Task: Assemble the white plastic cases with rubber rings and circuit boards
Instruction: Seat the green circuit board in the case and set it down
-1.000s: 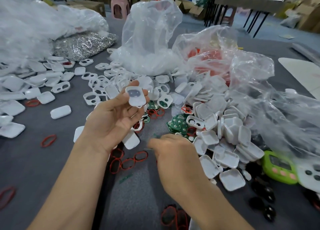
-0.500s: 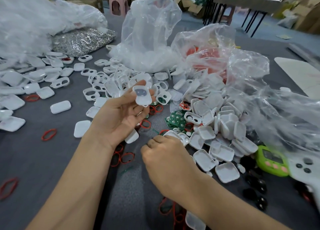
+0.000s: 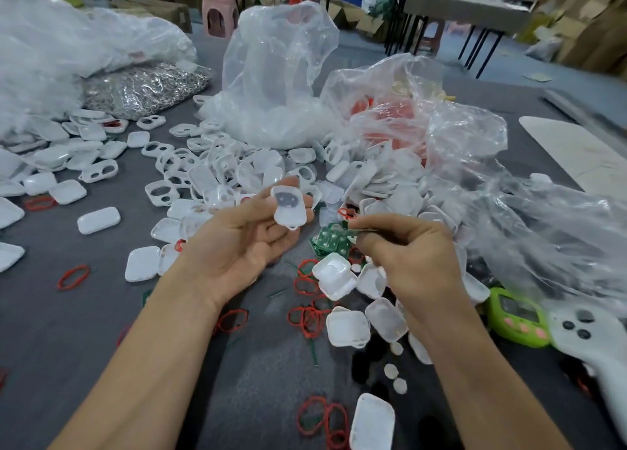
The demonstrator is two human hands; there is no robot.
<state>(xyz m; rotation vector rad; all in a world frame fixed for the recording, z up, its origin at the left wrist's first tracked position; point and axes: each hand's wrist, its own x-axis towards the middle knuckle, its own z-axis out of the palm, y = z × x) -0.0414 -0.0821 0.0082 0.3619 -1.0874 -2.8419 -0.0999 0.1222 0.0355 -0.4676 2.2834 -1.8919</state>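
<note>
- At far left, grey table surface shows around a red oval rubber ring.
- Our left hand pinches a white rounded plastic case.
- Our right hand pinches a green circuit board beside it.
- Clear plastic bags crowd our right edge.

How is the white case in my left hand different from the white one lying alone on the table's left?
The held case is held up by the left hand; the lone case lies flat on the table. The held case shows a dark grey insert; the lone case is plain white. Both are white rounded rectangles.
</note>
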